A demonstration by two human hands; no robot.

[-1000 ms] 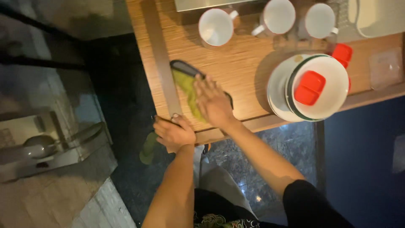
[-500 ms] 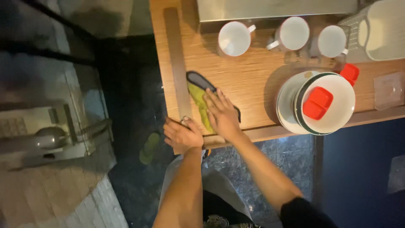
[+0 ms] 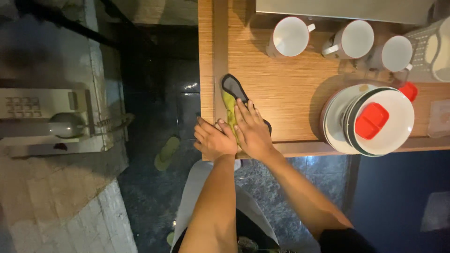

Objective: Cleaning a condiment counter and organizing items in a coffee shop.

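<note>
Right hand (image 3: 253, 133) flat on yellow-green cloth (image 3: 230, 107), left hand (image 3: 213, 139) beside

forearms: bare | right sleeve: dark, short, at upper arm | trousers: light grey

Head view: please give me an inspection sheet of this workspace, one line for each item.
Surface: wooden counter, with a raised strip along its left edge.
Job's things: yellow-green cloth with dark edging, flat near the front left corner.
Clutter: three white mugs at the back; stack of white plates with a red container on top; pale basket at far right.
Hands: left hand on the counter edge beside the cloth; right hand flat on the cloth.
Cables: nothing seen.
Surroundings: dark glossy floor, green sandal, pale brick ledge at left.
</note>
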